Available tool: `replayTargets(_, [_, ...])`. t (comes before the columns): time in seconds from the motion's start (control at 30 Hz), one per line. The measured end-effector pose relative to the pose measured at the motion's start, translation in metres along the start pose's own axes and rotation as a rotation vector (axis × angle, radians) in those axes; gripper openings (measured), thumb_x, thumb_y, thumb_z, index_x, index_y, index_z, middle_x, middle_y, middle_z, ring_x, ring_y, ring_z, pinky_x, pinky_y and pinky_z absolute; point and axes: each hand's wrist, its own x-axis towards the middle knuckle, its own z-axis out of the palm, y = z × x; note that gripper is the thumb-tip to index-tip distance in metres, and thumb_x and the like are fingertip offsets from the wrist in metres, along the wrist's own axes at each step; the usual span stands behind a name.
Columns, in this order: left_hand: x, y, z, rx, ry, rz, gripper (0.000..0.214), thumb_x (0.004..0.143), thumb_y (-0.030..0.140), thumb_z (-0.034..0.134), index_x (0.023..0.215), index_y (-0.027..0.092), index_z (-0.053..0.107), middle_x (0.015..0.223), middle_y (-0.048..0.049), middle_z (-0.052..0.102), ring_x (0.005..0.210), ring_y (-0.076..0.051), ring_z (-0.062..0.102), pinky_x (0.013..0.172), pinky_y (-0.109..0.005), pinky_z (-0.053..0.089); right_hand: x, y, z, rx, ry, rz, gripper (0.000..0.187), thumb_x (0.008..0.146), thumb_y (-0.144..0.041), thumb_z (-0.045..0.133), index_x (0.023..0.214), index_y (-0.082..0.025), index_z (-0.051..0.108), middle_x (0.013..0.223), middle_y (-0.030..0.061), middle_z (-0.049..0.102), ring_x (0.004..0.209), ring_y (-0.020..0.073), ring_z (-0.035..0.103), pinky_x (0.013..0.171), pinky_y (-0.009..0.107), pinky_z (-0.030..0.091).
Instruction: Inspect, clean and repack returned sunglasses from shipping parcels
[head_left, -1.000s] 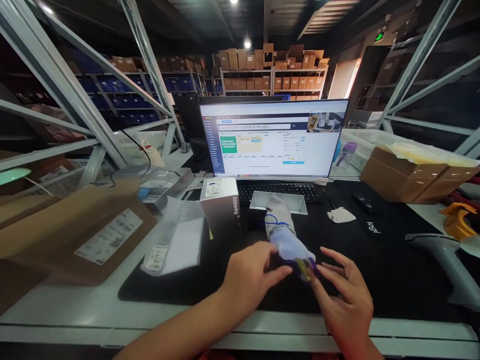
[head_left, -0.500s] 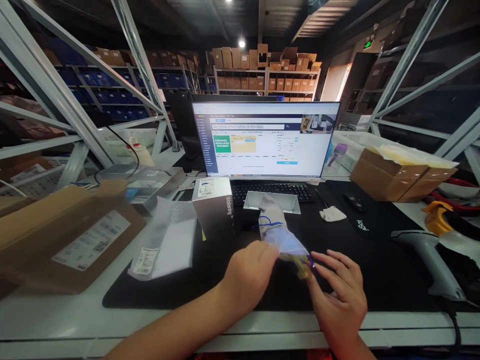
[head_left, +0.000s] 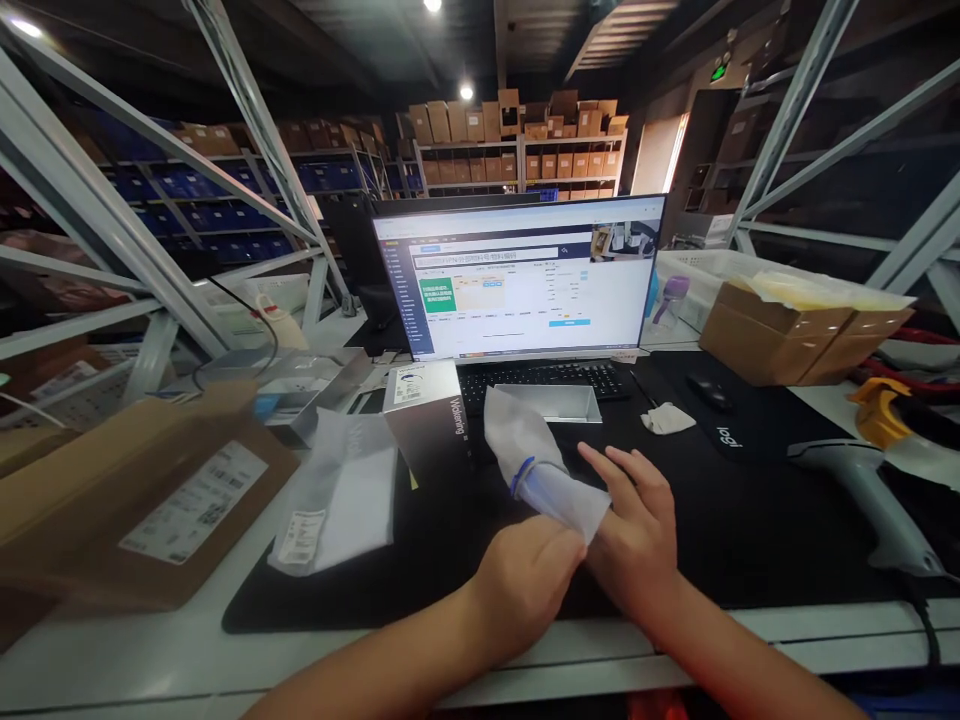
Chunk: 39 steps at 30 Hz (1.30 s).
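My left hand (head_left: pixel 529 580) is closed on the near end of a translucent plastic bag (head_left: pixel 536 465) that has something blue inside. The bag rises tilted up and to the left, above the black desk mat (head_left: pixel 750 540). My right hand (head_left: pixel 634 525) lies just right of the bag with its fingers stretched out, touching the bag's lower edge. Both hands are near the front middle of the mat, in front of the keyboard (head_left: pixel 544 378) and the lit monitor (head_left: pixel 517 280).
A grey product box (head_left: pixel 427 415) and a flat white bag with a label (head_left: pixel 337 495) lie left of my hands, with a brown carton (head_left: pixel 142 490) beyond them. A metal tray (head_left: pixel 559 402), crumpled tissue (head_left: pixel 667 418), mouse (head_left: pixel 709 392), barcode scanner (head_left: pixel 874 495) and cartons (head_left: pixel 795 330) are to the right.
The bag has been lifted and turned upright, tilted to the left. My right hand moved in under and beside it, fingers stretched; the yellowish piece seen at the bag's near end is out of sight.
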Motion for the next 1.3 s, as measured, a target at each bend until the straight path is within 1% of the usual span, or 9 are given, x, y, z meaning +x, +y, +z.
replayTargets(0.1, [0.0,-0.008,-0.012,-0.027,0.066,-0.038,0.015,0.098,0.011,0.043,0.097,0.017,0.056,0.073,-0.0033,0.06,0.064,-0.016,0.054,0.058,-0.028,0.044,0.015,0.006,0.005,0.043,-0.048,-0.093,0.023,0.085,-0.005,0.055,0.085,-0.02,0.071,0.126,0.0107,0.069,0.118,0.0303,0.058,0.101,0.052,0.05])
replayTargets(0.2, [0.002,-0.021,-0.029,0.09,0.176,-0.252,0.013,0.1,0.023,0.046,0.108,0.017,0.055,0.086,-0.0059,0.062,0.075,-0.019,0.06,0.066,-0.03,0.05,0.021,0.007,0.009,0.09,-0.029,-0.154,0.023,0.086,-0.003,0.055,0.083,-0.019,0.071,0.122,0.0115,0.071,0.116,0.0298,0.059,0.099,0.052,0.053])
replayTargets(0.33, [-0.002,-0.039,-0.038,0.318,0.079,-0.464,0.025,0.1,0.035,0.051,0.116,0.016,0.053,0.096,-0.0078,0.063,0.082,-0.023,0.065,0.068,-0.035,0.054,0.014,0.007,0.006,0.133,-0.102,-0.246,0.025,0.085,0.003,0.054,0.085,-0.016,0.071,0.119,0.0127,0.071,0.114,0.0286,0.061,0.096,0.051,0.058])
replayTargets(0.5, [-0.013,-0.047,-0.027,0.362,0.051,-0.272,0.013,0.101,0.014,0.043,0.097,0.018,0.055,0.079,-0.0031,0.061,0.068,-0.018,0.062,0.061,-0.028,0.05,0.009,0.012,-0.006,0.196,-0.28,-0.311,0.028,0.088,0.003,0.05,0.087,-0.014,0.071,0.129,0.014,0.066,0.123,0.0286,0.059,0.099,0.05,0.058])
replayTargets(0.67, [-0.017,-0.034,-0.016,0.275,0.145,-0.04,0.016,0.098,0.006,0.042,0.094,0.017,0.053,0.07,-0.0016,0.057,0.059,-0.016,0.053,0.054,-0.027,0.042,0.014,0.003,0.001,0.163,-0.189,-0.363,0.026,0.091,0.0,0.052,0.075,-0.015,0.067,0.136,0.0143,0.064,0.133,0.0323,0.052,0.107,0.06,0.05])
replayTargets(0.77, [-0.018,-0.03,-0.015,0.135,0.162,-0.066,0.018,0.099,0.008,0.039,0.093,0.018,0.053,0.071,-0.0012,0.057,0.058,-0.015,0.053,0.054,-0.025,0.042,0.021,-0.003,0.015,0.151,-0.111,-0.387,0.031,0.093,-0.001,0.049,0.069,-0.016,0.062,0.134,0.0135,0.066,0.132,0.0323,0.055,0.107,0.063,0.048])
replayTargets(0.97, [-0.014,-0.034,-0.043,-0.164,0.106,-0.53,0.018,0.103,0.025,0.044,0.098,0.021,0.061,0.082,-0.0011,0.066,0.072,-0.015,0.063,0.066,-0.026,0.049,0.035,0.011,0.025,0.271,-0.281,-0.161,0.022,0.098,-0.009,0.049,0.109,-0.016,0.067,0.139,0.0221,0.06,0.11,0.0232,0.071,0.08,0.031,0.064])
replayTargets(1.17, [-0.004,-0.029,-0.061,-0.39,0.032,-0.625,0.023,0.101,0.036,0.052,0.096,0.021,0.068,0.076,0.0003,0.064,0.067,-0.014,0.059,0.062,-0.023,0.045,0.044,0.019,0.031,0.353,-0.45,0.085,0.028,0.093,-0.002,0.047,0.106,-0.019,0.065,0.141,0.0209,0.053,0.121,0.0258,0.064,0.088,0.035,0.06])
replayTargets(1.3, [-0.002,-0.029,-0.062,-0.448,-0.014,-0.675,0.029,0.1,0.043,0.052,0.093,0.019,0.068,0.067,0.0011,0.057,0.059,-0.012,0.051,0.054,-0.022,0.039,0.054,0.015,0.04,0.478,-0.508,0.183,0.034,0.093,-0.001,0.047,0.113,-0.022,0.066,0.114,0.0101,0.06,0.096,0.017,0.067,0.08,0.027,0.057])
